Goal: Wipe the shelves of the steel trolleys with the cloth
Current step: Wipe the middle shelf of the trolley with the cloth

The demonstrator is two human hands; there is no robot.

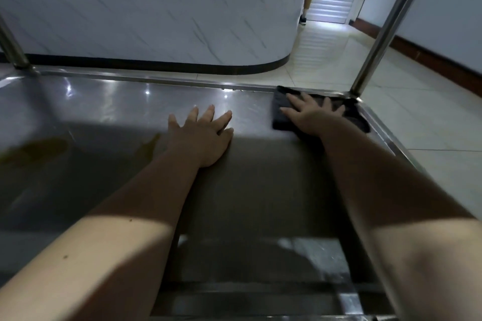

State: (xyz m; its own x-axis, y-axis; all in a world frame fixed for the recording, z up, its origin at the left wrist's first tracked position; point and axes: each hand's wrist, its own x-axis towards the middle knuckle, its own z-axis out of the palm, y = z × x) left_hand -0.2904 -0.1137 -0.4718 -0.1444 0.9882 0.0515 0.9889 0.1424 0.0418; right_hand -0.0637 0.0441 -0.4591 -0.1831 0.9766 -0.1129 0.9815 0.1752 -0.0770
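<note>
Pressing dark cloth (320,112) flat into shelf (130,112) corner, right of centre, right hand (310,114) fingers spread; left hand (203,135) flat, fingers splayed, probably bracing.

Your cloth (281,116) is dark, nearly black, and folded into a flat pad. It lies at about 1 o'clock, tucked into the far right corner of the trolley shelf (130,101), up against the raised rim and just beside the upright post (386,26). Your right hand (310,114) rests flat on it. The shelf is brushed steel, shiny with light spots toward 12 o'clock, and has a yellowish-brown smear (34,150) at 9 o'clock.
</note>
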